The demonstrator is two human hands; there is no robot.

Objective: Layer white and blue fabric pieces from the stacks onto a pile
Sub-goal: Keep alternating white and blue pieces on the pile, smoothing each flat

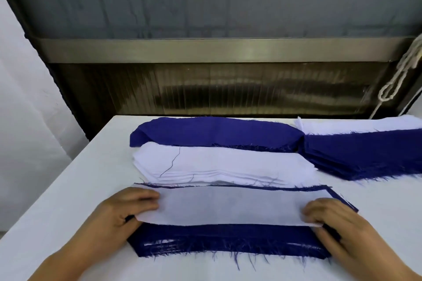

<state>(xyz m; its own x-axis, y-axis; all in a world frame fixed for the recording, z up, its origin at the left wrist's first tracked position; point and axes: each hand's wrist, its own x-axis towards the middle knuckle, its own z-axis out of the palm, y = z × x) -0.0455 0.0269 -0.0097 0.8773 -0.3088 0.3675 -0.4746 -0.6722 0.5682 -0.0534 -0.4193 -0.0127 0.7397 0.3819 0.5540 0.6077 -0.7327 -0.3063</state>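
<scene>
Step in hand: placement of a white piece onto the pile. A thin, long white fabric piece (230,206) lies across the near pile of frayed dark blue fabric pieces (228,240), which sits at the front of the white-covered table (68,189). The white piece covers the far part of the pile; a broad blue band shows along its near edge and a narrow blue line along its far edge, so the two are not yet squared.

The left hand (124,206) holds the left end of the white piece, fingers curled over the top and thumb near the edge. The right hand (326,217) holds the right end, fingers bent over the cloth; whether the thumb is under the edge cannot be told.

Supply: a stack of white fabric pieces (217,164) lies just behind the pile, a curved stack of dark blue fabric (214,132) behind that, and a second blue stack (365,155) at the right.

Next move, as judged: draw the white piece toward the near edge until centred, smooth it flat, release, then take a blue piece
</scene>
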